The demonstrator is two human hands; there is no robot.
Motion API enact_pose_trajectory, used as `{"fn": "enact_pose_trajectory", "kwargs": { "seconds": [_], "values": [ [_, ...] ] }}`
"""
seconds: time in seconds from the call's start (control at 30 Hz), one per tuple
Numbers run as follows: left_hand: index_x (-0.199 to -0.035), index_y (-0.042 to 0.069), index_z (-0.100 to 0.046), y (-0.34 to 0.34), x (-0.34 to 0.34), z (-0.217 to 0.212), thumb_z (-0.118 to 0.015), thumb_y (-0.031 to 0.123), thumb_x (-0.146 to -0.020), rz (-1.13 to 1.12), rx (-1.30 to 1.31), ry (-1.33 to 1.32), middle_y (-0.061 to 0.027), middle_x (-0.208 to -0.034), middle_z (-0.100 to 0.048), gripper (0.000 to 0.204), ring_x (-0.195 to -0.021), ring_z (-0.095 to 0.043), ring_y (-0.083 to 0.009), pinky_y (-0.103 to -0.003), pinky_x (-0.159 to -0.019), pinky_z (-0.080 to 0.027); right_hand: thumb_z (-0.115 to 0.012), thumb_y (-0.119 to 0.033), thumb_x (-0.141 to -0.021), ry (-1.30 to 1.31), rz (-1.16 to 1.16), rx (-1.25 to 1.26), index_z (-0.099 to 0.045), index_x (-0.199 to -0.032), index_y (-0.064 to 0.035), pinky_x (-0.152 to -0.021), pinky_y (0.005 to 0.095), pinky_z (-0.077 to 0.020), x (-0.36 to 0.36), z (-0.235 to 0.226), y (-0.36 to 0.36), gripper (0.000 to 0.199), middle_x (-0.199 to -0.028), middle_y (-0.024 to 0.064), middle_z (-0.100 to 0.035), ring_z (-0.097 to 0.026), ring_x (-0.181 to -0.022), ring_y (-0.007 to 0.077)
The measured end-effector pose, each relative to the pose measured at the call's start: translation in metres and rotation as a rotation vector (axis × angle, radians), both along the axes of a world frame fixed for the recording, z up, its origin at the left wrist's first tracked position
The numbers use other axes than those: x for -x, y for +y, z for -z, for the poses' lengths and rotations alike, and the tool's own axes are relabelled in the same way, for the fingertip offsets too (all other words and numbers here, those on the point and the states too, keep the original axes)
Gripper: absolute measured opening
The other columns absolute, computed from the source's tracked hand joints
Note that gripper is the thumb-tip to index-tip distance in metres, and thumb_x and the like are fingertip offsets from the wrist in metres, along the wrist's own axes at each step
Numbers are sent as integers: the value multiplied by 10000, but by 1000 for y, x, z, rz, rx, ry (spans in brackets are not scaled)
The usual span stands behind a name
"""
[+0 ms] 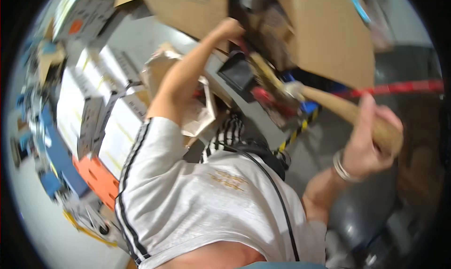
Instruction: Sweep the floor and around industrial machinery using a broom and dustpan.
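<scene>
My right hand [361, 149] is closed round the thick near end of a light-brown wooden handle [336, 104]. The handle slants away to the upper left and narrows to a whitish joint; its far end is blurred, so I cannot tell the tool's kind. Stretched far forward, my left hand [230, 30] is a fist beside a brown cardboard box [188, 8]. Whatever it grips is hidden, though a blurred red strip shows just below it. A black scoop-like piece [238, 75] lies below that hand, with a blurred red thing [277, 102] to its right.
A large open cardboard box [333, 38] stands at the far right, and a red band [399, 88] runs below it. White cartons [77, 109] are stacked on the left near an orange panel [97, 178]. An open paper-lined box [199, 116] sits by my left arm. Yellow-black tape [296, 135] marks the floor.
</scene>
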State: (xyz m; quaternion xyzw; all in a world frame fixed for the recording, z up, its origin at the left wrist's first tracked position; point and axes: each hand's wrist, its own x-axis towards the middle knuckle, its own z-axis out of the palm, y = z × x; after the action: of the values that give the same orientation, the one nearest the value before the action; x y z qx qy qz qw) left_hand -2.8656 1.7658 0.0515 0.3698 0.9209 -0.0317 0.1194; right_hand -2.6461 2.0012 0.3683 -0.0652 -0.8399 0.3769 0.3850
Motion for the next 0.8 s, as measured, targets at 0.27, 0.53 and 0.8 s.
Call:
{"fn": "enact_pose_trajectory", "kwargs": {
  "seconds": [0.27, 0.53, 0.8],
  "values": [
    [-729, -10, -625, -19, -79, -44, -532, 159, -687, -905, -685, -561, -148, -647, -608, 198, -593, -615, -233, -310, -618, -488, -701, -86, -673, 2, 12, -144, -551, -660, 10, -535, 236, -420, 26, 2, -32, 179, -628, 27, -530, -477, -546, 103],
    [-762, 8, -623, -27, -94, -32, -518, 168, -712, -1127, -934, -696, -115, -628, -612, 198, -581, -616, -196, -296, -607, -492, -718, -163, -659, -137, -148, -110, -565, -660, -23, -571, 227, -416, 56, 26, -76, 208, -623, 9, -547, -489, -572, 82],
    [-834, -31, -606, -37, -107, -39, -508, 138, -722, -1162, -929, -658, -124, -678, -609, 225, -566, -613, -179, -267, -567, -481, -739, -117, -631, -90, -194, -68, -538, -633, -20, -544, 215, -408, 52, 22, -85, 223, -616, 7, -530, -476, -555, 84]
  ]
}}
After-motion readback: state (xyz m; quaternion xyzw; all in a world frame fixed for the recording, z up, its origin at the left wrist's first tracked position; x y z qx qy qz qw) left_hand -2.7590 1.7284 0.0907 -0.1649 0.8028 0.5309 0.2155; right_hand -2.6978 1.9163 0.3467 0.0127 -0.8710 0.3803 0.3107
